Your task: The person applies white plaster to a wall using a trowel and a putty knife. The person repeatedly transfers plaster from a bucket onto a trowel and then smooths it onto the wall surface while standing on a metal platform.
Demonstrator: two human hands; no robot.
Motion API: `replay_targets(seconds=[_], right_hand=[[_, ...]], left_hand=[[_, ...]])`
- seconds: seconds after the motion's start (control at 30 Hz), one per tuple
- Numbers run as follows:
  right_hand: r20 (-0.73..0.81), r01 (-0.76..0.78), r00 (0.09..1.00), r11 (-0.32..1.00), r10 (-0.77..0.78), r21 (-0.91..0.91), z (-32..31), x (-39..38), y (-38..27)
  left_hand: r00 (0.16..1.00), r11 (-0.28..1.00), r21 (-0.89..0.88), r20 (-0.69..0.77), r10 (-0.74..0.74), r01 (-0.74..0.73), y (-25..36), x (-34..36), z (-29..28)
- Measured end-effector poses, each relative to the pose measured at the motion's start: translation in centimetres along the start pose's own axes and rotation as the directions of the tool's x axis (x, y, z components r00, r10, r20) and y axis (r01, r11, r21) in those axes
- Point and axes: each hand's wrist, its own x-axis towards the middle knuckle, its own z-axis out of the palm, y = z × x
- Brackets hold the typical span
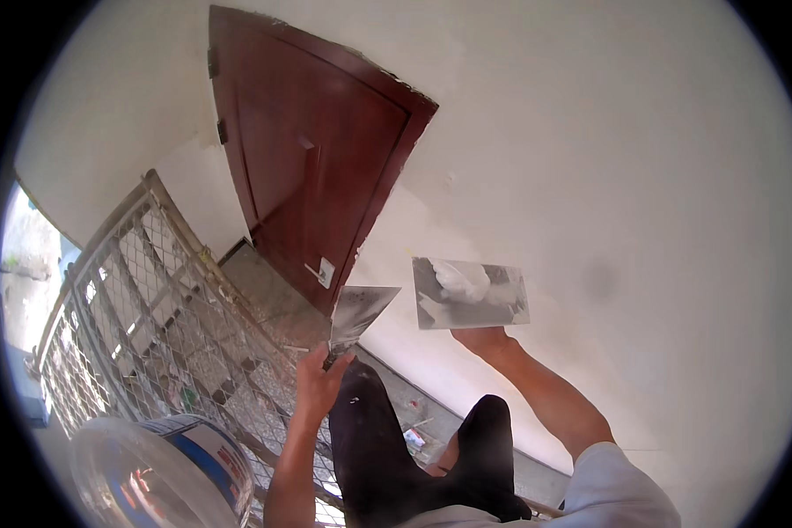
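Observation:
My left hand [317, 380] is closed round the handle of a putty knife [361, 315]. Its wide, flared metal blade points up and to the right, with grey smears on it. To the right, my right hand [484, 340] holds up a flat rectangular plastering trowel [431, 308] from below. The plate hides most of that hand's fingers and the handle. On top of the plate lies a lump of white putty [463, 282], with a thinner smear to its right. The putty knife and the trowel are a small gap apart, in front of the pale wall [607, 352].
A dark red door [317, 141] with a lever handle stands ahead. On the left runs a metal mesh railing [141, 290]. A translucent bucket [163, 471] with a blue and white label is close by at lower left. Small litter lies on the floor between my legs.

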Motion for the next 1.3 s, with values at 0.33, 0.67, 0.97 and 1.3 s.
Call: replay_targets(seconds=[0.33,0.67,0.97,1.3], right_hand=[[0.016,-0.456,0.890,0.890,0.456,0.014,4.7,11.4,4.9],[0.126,-0.516,0.852,0.779,0.507,0.355,-6.1,15.9,2.2],[0.065,-0.425,0.874,0.692,0.482,0.583,-23.1,19.8,-5.6],[0.176,-0.385,0.923,0.833,0.343,0.398,-33.6,15.2,-13.9]], left_hand=[[0.918,0.838,-0.427,0.344,-0.196,0.339,1.1,-8.7,10.5],[0.946,0.879,-0.406,0.297,-0.133,0.251,0.0,-8.9,10.8],[0.951,0.893,-0.383,0.278,-0.133,0.237,0.8,-9.1,9.7],[0.937,0.804,-0.506,0.305,-0.170,0.311,1.3,-9.1,9.2]])
